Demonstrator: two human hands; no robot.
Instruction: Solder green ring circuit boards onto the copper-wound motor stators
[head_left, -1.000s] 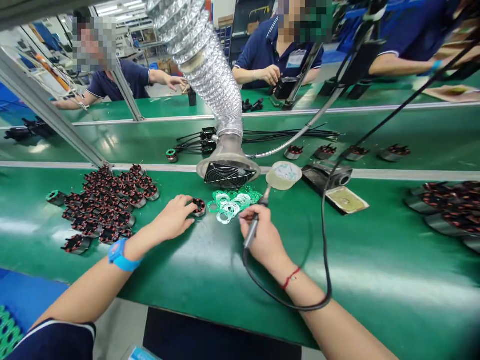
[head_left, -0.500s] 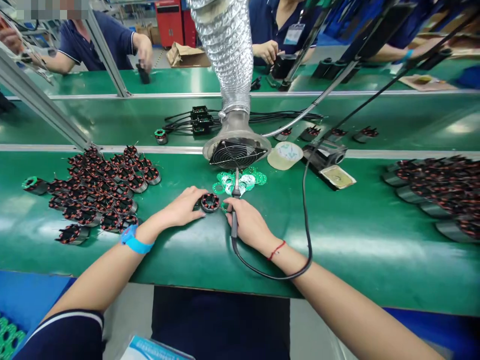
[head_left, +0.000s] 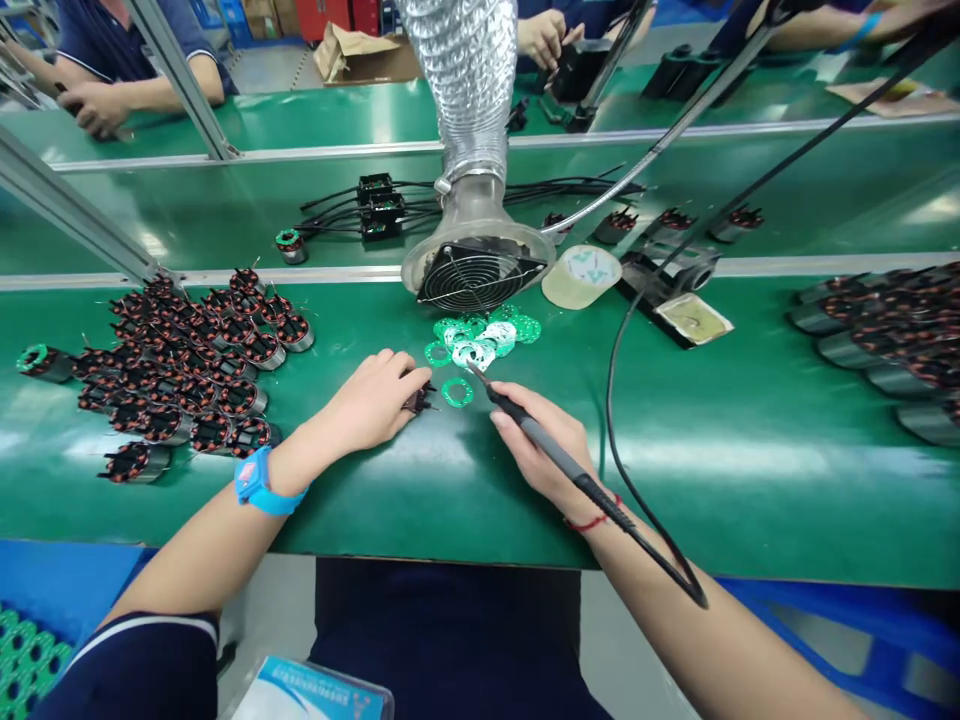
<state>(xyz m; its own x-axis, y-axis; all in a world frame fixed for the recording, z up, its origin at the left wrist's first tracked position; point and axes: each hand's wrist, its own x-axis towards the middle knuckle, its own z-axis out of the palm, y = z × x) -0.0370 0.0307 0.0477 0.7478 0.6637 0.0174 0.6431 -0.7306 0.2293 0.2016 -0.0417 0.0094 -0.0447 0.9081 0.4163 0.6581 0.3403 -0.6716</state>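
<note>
My left hand (head_left: 375,400) is closed around a motor stator (head_left: 424,398), turned on its side at the bench top; the fingers cover most of it. In my right hand (head_left: 564,432) is a soldering iron (head_left: 541,436), held like a pen with its tip pointing up and left. Below that tip, a single green ring-shaped circuit board (head_left: 469,397) lies flat, between the two hands. Just behind it is a loose pile of green and white ring boards (head_left: 510,334).
A fume extractor fan (head_left: 480,277) hangs low over the boards. Many stators stand at left (head_left: 187,370) and right (head_left: 900,340). Behind the boards are a tape roll (head_left: 581,278) and a soldering sponge (head_left: 694,319). The iron's cable (head_left: 611,400) loops over my right forearm. Co-workers sit opposite.
My right hand has swung the iron from upright to a slanted pen hold and moved right. The stator has tipped onto its side under my left hand. The single ring board is now uncovered.
</note>
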